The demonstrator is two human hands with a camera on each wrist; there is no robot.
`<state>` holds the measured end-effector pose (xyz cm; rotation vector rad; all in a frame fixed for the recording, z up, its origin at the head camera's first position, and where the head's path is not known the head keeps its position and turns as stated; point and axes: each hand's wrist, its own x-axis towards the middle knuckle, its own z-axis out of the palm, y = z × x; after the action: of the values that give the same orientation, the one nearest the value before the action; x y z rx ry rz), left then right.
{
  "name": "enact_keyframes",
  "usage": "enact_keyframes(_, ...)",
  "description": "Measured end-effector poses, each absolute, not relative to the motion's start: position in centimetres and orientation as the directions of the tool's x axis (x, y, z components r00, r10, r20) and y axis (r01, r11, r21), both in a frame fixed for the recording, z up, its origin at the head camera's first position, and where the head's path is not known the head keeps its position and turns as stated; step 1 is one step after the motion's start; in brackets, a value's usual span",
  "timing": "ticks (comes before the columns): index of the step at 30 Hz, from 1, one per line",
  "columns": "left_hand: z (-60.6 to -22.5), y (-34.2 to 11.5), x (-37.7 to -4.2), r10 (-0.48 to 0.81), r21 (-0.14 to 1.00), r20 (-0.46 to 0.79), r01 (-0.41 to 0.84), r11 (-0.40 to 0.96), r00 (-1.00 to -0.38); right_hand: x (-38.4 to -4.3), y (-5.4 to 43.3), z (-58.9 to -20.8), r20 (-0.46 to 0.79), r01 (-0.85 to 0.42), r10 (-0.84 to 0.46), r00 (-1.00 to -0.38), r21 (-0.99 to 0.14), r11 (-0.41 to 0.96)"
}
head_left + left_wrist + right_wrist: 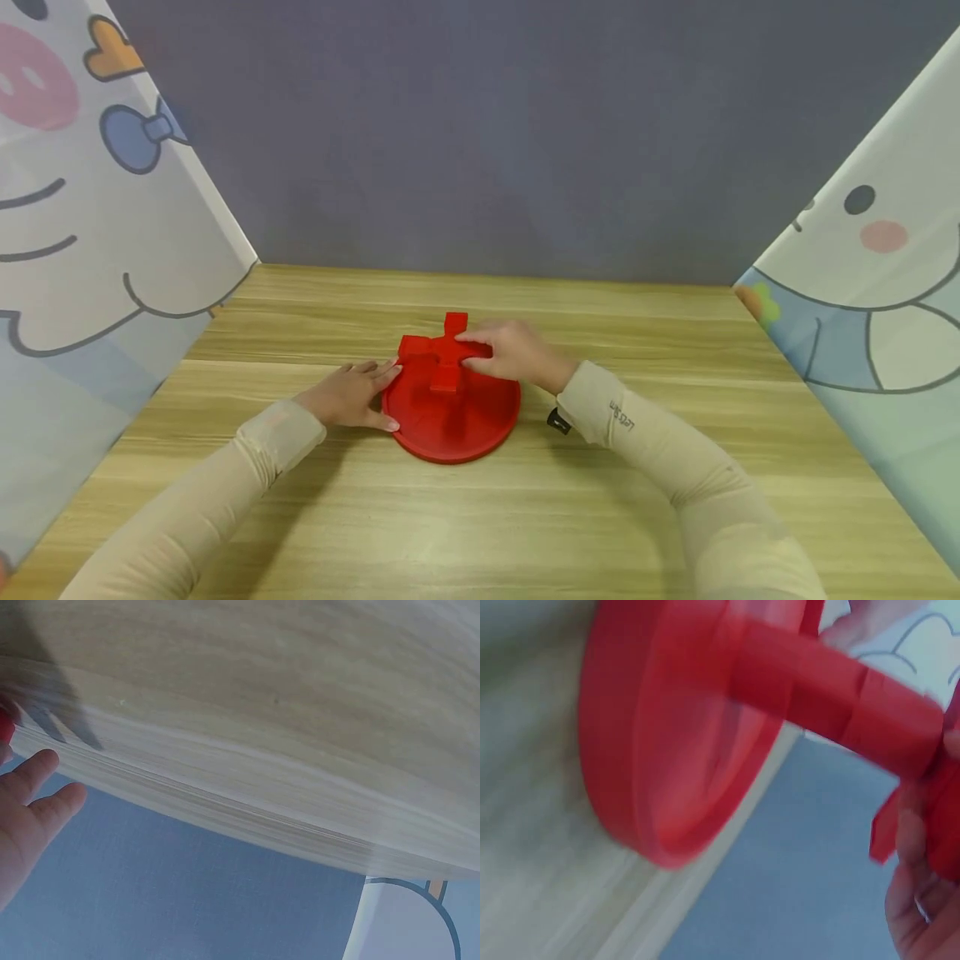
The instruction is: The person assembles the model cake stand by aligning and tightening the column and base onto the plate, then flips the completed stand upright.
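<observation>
Both hands are on a red stand (427,421) right now: left hand (354,395) has its fingers straight and spread, touching the left side of the rim, while the right hand (519,354) pinches the cross-shaped top (448,354) between thumb and fingers. Behind it all is a plain grey-blue backdrop (487,133) filling the far side, then a light wood-grain table (450,533) running right up to it. Cartoon-print panels flank that, the left panel (90,208) with a blue bow and the right panel (892,325) with a pink cheek spot. Forearms are in cream sleeves (645,433), with some dark lettering on the right one. As for the stand, it's around the middle of the table, wide round base (611,735) down on the wood, and the right wrist view shows a thick post (825,694) coming out of it with the top at the end. Smallest of the lot is a black bit (558,421) just beside the right cuff, partly hidden, so honestly can't tell what it is.
</observation>
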<state>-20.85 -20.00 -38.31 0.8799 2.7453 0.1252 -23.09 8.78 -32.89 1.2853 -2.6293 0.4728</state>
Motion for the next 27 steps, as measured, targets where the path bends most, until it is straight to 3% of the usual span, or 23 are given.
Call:
enact_keyframes(6,-38.5,-20.2,-20.9,0.582,0.172,-0.214,0.556,0.813,-0.785,-21.3,7.8,-33.5,0.386,-0.736,-0.656,-0.648,-0.099,0.669)
enact_keyframes(11,-38.5,-20.2,-20.6,0.584,0.179,-0.202,0.556,0.811,-0.786,-19.4,6.7,-32.5,0.272,-0.608,-0.565,-0.779,-0.105,0.787)
enact_keyframes(14,-38.3,-20.0,-20.4,0.578,0.175,-0.204,0.551,0.816,-0.79,-18.4,6.0,-31.9,0.196,-0.555,-0.531,-0.824,-0.095,0.827)
enact_keyframes(21,-38.3,-19.9,-20.4,0.567,0.161,-0.223,0.544,0.824,-0.793,-17.6,5.5,-31.2,0.127,-0.544,-0.534,-0.836,-0.065,0.836)
enact_keyframes(27,-38.3,-20.0,-20.6,0.575,0.18,-0.216,0.547,0.818,-0.789,-18.3,7.1,-30.2,0.291,-0.594,-0.556,-0.779,-0.058,0.802)
